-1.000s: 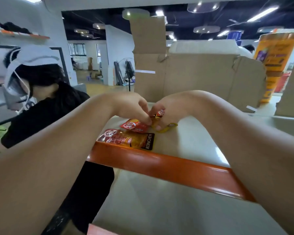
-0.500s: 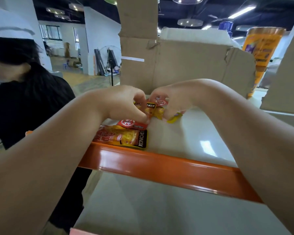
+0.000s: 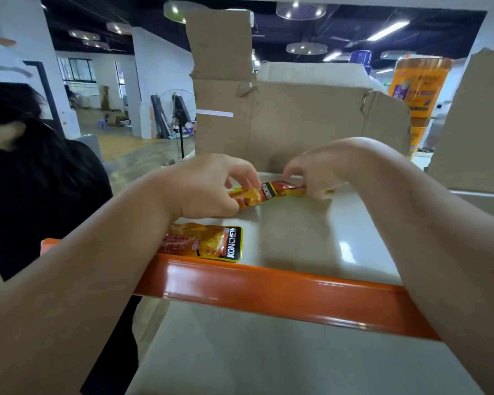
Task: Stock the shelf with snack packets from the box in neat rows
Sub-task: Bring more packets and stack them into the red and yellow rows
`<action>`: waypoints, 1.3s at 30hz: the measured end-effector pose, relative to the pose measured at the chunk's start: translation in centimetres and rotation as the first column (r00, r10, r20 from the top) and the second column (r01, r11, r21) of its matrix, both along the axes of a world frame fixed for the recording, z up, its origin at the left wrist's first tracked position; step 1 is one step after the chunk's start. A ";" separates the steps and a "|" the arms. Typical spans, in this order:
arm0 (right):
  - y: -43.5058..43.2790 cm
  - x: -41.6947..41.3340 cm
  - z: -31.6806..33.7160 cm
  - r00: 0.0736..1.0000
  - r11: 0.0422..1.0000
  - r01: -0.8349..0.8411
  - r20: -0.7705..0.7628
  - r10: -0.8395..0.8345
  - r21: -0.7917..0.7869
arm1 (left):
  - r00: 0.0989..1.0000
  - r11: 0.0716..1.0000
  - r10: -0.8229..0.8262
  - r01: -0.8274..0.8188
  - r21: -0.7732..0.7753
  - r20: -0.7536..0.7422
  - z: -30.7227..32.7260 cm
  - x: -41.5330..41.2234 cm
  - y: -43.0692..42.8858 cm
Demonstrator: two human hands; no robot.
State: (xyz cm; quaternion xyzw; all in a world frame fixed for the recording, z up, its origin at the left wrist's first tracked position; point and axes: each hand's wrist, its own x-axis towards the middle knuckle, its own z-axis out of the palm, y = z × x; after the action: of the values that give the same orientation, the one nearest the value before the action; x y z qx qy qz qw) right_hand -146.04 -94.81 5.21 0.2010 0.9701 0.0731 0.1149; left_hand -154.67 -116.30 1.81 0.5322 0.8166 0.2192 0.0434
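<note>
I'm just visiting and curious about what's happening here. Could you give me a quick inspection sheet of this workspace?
Surface: pale shelf board with orange front rail.
Job's things: flat packet lying by the rail; held packets further back; cardboard box behind.
Clutter: nothing seen.
Grippers: left hand and right hand each pinch an end of the held packets.
Cables: nothing seen.
Surroundings: person in black at left; standing fan; orange display cup.

Bright ceiling lights (image 3: 301,10) (glare on shelf (image 3: 345,248)); edges bowed, perhaps slight blur.
</note>
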 end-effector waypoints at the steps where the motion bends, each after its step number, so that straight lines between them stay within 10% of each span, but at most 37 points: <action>1: 0.4 0.0 0.1 1.000 1.000 -0.001 -0.020 0.001 -0.002 | 0.999 1.000 0.026 -0.026 -0.001 -0.034 0.1 -0.1 0.0; 13: 1.8 1.7 2.8 0.886 1.000 0.007 -0.464 0.005 0.023 | 0.999 0.998 -0.031 0.033 -0.057 0.029 -0.1 -0.6 0.1; 17: -0.6 0.1 1.1 0.949 0.978 -0.184 -0.276 0.151 -0.096 | 0.999 1.000 0.027 -0.027 -0.007 -0.022 -0.4 -1.1 0.3; 24: -3.5 0.5 -0.1 1.000 0.999 -0.002 0.008 0.002 -0.033 | 0.963 0.967 0.122 -0.169 -0.189 -0.240 -0.5 -0.5 0.8; 29: -3.6 0.7 0.4 1.000 0.996 0.023 -0.011 -0.025 -0.088 | 0.979 0.983 0.083 -0.111 -0.148 -0.187 -0.5 0.0 0.9; 34: -0.8 2.2 1.4 0.900 0.889 -0.061 -0.411 -0.148 -0.454 | 0.945 0.973 0.160 -0.200 -0.116 -0.286 -0.7 -0.1 1.0; 39: -0.4 2.3 0.7 0.973 0.899 0.111 -0.140 -0.186 -0.424 | 0.958 0.968 0.176 -0.211 -0.140 -0.227 -0.7 0.0 1.2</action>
State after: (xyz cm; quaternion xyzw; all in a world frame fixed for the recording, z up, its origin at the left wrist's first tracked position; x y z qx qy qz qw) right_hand -143.75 -95.17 5.90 0.2513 0.9516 -0.1607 0.0733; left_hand -154.70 -115.14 1.13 0.4646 0.8799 0.0971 -0.0227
